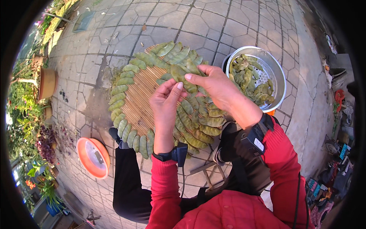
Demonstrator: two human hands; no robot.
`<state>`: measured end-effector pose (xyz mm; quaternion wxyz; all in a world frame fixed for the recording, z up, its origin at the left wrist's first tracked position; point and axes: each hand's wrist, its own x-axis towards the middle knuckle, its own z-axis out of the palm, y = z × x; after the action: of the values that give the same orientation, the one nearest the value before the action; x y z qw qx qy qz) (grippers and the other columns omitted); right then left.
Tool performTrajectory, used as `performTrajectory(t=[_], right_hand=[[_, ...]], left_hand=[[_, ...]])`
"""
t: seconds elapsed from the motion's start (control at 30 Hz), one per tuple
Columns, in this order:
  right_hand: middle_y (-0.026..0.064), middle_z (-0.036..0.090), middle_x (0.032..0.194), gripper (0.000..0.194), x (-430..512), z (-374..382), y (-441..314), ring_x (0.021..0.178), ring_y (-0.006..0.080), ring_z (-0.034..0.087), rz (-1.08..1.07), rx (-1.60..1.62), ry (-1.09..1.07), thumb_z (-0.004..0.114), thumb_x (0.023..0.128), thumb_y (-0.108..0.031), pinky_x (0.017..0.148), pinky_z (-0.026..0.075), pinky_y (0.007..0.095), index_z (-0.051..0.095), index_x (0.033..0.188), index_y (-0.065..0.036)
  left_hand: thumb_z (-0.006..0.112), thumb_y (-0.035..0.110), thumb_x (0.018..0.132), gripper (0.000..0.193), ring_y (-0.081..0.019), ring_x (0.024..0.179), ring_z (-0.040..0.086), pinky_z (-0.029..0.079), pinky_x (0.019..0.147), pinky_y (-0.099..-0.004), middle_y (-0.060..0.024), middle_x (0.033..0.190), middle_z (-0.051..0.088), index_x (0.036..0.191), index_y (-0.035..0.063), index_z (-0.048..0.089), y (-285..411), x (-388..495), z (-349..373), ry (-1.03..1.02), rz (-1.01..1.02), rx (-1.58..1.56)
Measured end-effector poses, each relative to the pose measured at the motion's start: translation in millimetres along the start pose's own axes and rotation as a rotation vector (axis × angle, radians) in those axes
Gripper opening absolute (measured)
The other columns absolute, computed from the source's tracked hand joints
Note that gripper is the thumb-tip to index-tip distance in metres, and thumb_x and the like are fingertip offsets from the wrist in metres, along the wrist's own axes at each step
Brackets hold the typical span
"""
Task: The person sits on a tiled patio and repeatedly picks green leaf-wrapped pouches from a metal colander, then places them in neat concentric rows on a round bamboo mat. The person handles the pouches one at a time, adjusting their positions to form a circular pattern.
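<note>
Flat green bean pods [178,73] are in my right hand [216,86], pinched between thumb and fingers. My left hand [168,98] meets them from the left, its thumb and fingertips at the lower end of a pod. Below both hands lies a round mat of thin slats [140,100], with pods in a row around its left rim and overlapping pods across its top and right side. To the right, a metal steamer pan with a perforated base [278,77] contains a pile of similar pods.
An orange-rimmed basin [107,160] stands on the paving at the left. Potted plants, among them a tan pot [47,83], line the left edge. A dustpan [83,22] lies at upper left. Wooden stool legs [208,174] show between my legs. Assorted items crowd the right edge.
</note>
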<state>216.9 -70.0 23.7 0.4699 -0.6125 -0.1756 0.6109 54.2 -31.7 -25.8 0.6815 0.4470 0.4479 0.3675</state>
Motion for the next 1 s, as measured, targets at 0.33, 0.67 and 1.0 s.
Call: performTrajectory(t=[0.33, 0.67, 1.0], right_hand=[[0.0058, 0.066, 0.109, 0.034, 1.3, -0.6, 6.5, 0.096, 0.0152, 0.061, 0.018, 0.122, 0.004, 0.075, 0.088, -0.017, 0.075, 0.050, 0.0338, 0.066, 0.116, -0.001], [0.0048, 0.070, 0.102, 0.029, 1.6, -1.9, -1.3, 0.088, 0.0143, 0.067, -0.080, 0.235, 0.105, 0.073, 0.091, -0.018, 0.067, 0.049, 0.0310, 0.065, 0.115, -0.003], [0.0102, 0.070, 0.101, 0.030, 2.9, -3.1, -5.3, 0.083, 0.0170, 0.068, -0.131, 0.308, 0.105, 0.069, 0.092, -0.008, 0.073, 0.056, 0.0339, 0.064, 0.118, 0.004]], left_hand=[[0.078, 0.001, 0.081, 0.033, -0.0103, 0.071, 0.060, 0.047, 0.056, -0.0227, -0.0072, 0.103, 0.057, 0.111, 0.0031, 0.064, 8.9, -16.2, 23.5, 0.099, 0.449, 0.612], [0.073, 0.003, 0.089, 0.019, -0.0093, 0.075, 0.066, 0.048, 0.059, -0.0207, -0.0048, 0.091, 0.070, 0.103, 0.0020, 0.061, -1.1, -13.6, -4.5, 0.048, 0.041, -0.134], [0.067, 0.012, 0.096, 0.014, -0.0123, 0.077, 0.069, 0.051, 0.059, -0.0230, -0.0025, 0.092, 0.069, 0.108, 0.0055, 0.063, -21.6, 76.7, -85.6, 0.225, -0.047, -0.040]])
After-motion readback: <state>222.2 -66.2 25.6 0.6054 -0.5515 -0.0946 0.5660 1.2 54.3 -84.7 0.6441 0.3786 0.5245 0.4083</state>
